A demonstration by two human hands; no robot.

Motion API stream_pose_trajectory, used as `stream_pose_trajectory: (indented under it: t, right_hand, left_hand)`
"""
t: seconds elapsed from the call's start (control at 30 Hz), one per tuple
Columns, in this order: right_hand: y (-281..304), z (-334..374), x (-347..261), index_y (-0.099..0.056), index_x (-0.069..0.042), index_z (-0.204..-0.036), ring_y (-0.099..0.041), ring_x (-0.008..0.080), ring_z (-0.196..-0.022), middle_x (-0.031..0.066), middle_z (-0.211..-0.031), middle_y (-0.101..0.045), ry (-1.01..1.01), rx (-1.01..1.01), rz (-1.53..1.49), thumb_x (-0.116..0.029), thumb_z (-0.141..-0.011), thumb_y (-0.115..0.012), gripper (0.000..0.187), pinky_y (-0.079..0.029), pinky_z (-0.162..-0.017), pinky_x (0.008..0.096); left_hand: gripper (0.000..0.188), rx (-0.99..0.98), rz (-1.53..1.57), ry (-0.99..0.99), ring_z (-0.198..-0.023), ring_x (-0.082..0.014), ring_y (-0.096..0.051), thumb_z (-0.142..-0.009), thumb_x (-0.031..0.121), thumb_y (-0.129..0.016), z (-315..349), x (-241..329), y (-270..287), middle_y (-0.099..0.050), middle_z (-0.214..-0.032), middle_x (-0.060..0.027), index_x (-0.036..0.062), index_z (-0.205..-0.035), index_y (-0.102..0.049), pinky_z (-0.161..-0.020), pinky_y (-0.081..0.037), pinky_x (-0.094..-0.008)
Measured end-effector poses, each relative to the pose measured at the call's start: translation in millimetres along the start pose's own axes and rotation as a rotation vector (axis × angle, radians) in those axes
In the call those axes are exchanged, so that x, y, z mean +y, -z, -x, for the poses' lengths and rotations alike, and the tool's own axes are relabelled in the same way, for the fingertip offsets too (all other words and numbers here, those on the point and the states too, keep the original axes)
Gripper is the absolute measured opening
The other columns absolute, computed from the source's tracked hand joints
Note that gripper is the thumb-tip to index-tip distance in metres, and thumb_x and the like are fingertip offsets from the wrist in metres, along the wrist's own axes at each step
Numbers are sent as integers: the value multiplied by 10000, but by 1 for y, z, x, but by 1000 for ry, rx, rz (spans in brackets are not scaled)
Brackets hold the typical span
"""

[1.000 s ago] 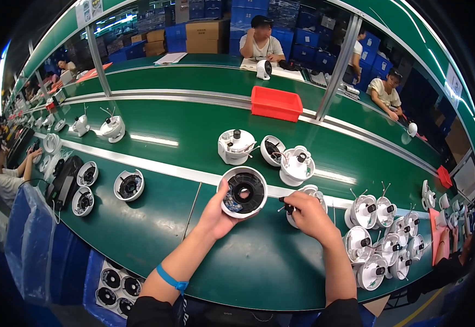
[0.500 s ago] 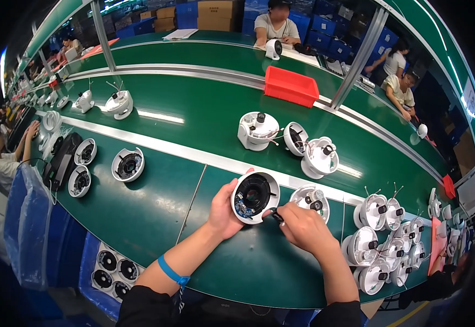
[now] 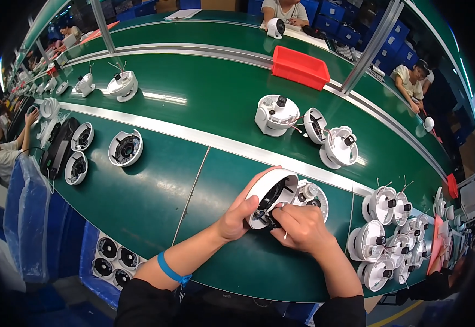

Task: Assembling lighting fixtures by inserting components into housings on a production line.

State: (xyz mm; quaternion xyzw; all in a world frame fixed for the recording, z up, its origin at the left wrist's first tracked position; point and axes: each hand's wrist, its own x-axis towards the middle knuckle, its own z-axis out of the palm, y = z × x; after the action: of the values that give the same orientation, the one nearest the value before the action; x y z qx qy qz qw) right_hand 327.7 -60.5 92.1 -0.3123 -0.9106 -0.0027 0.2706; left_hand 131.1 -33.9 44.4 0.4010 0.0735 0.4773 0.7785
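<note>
While the left hand [image 3: 236,219] grips the white camera housing [image 3: 273,195] at eight o'clock, over the green bench [image 3: 237,270], the right hand [image 3: 304,226] pinches a small black part [image 3: 273,220] at five; the housing looks light, stiff, slick: best cupped outside.

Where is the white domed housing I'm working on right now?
In the head view, the white domed housing is slightly right of and below centre, held in your left hand, with your right hand at its open side.
</note>
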Motion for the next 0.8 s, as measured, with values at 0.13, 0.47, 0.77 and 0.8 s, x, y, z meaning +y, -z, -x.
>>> stream_pose_trajectory:
  t: [0.13, 0.47, 0.77, 0.8]
  right_hand:
    - [0, -1, -4, -678, -10, -981, -674, 214, -624, 87, -839, -658, 1, -18, 62, -158, -643, -806, 392, -537, -523, 335]
    - [0, 0, -7, -665, -16, -936, -636, 196, -611, 56, -754, -583, 38, -98, 95, -115, -695, -755, 276, -513, -515, 331]
    - [2, -1, -10, -643, -24, -909, -627, 259, -593, 78, -749, -591, -33, -37, 11, -72, -630, -788, 318, -511, -527, 374]
    - [2, 0, -9, -653, -21, -936, -631, 231, -598, 69, -760, -588, -23, -44, 32, -90, -671, -769, 297, -513, -526, 360]
  left_hand:
    - [1106, 9, -126, 39, -1429, -275, -468, -865, 637, -686, 1, 6, -6, -383, -1610, -191, 14, -1632, -188, -1184, -373, -403]
    - [1088, -93, -486, -117, -1484, -299, -390, -863, 613, -694, -2, 2, -4, -332, -1643, -213, 6, -1622, -206, -1183, -335, -417]
    - [998, -44, -302, -55, -1460, -299, -381, -897, 511, -663, 0, 9, -9, -384, -1560, -197, 4, -1629, -211, -1211, -280, -428]
    - [997, -45, -322, -54, -1462, -299, -379, -898, 505, -664, 0, 9, -10, -380, -1561, -197, 3, -1629, -209, -1211, -279, -427]
